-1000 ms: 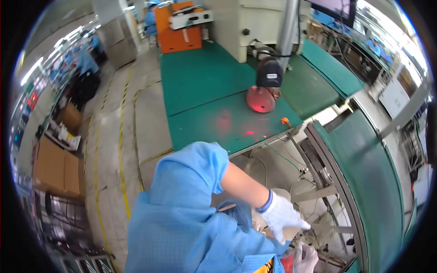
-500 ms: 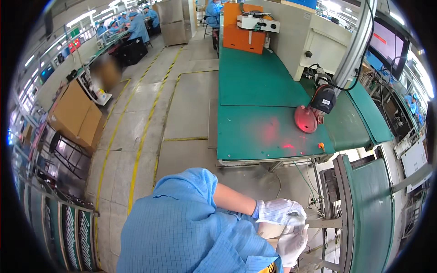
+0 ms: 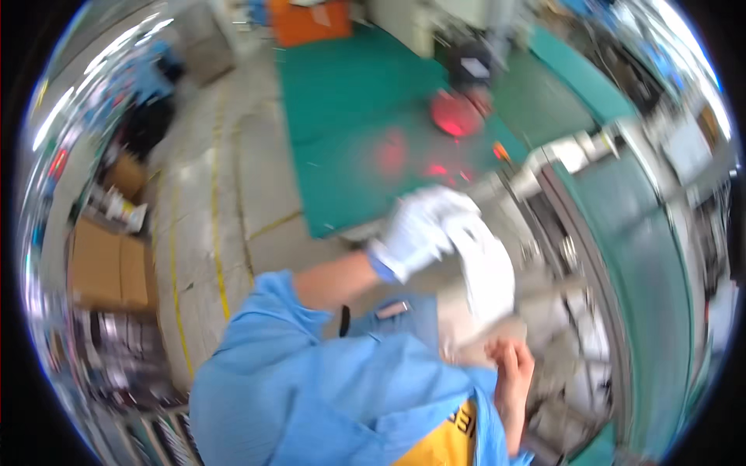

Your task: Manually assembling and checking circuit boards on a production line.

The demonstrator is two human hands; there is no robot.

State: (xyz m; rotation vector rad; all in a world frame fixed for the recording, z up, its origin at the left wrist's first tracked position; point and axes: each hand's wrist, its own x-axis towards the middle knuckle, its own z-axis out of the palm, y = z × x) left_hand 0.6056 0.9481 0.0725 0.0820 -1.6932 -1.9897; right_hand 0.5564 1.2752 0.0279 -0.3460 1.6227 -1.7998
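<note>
A white glove covers my left hand [image 3: 423, 229], raised near the front edge of the green-topped table [image 3: 350, 171]. Its fingers are closed on a loose white glove [image 3: 489, 272], which hangs down to the right, blurred by motion. Below that glove is my right hand [image 3: 513, 365], bare and apart from it. The right fingers are loosely bent and a little spread, with nothing visible in them. My blue sleeves end short of both wrists.
A round lamp-like head [image 3: 454, 114] casts red light on the tabletop. A green conveyor belt [image 3: 649, 287] runs along the right. Cardboard boxes [image 3: 109, 264] stand at the left beside a yellow-lined walkway [image 3: 217, 233]. An orange panel [image 3: 311, 19] is at the back.
The white glove has come off my right hand and now hangs from my left hand. My left hand has moved up and left, and the whole view has shifted.
</note>
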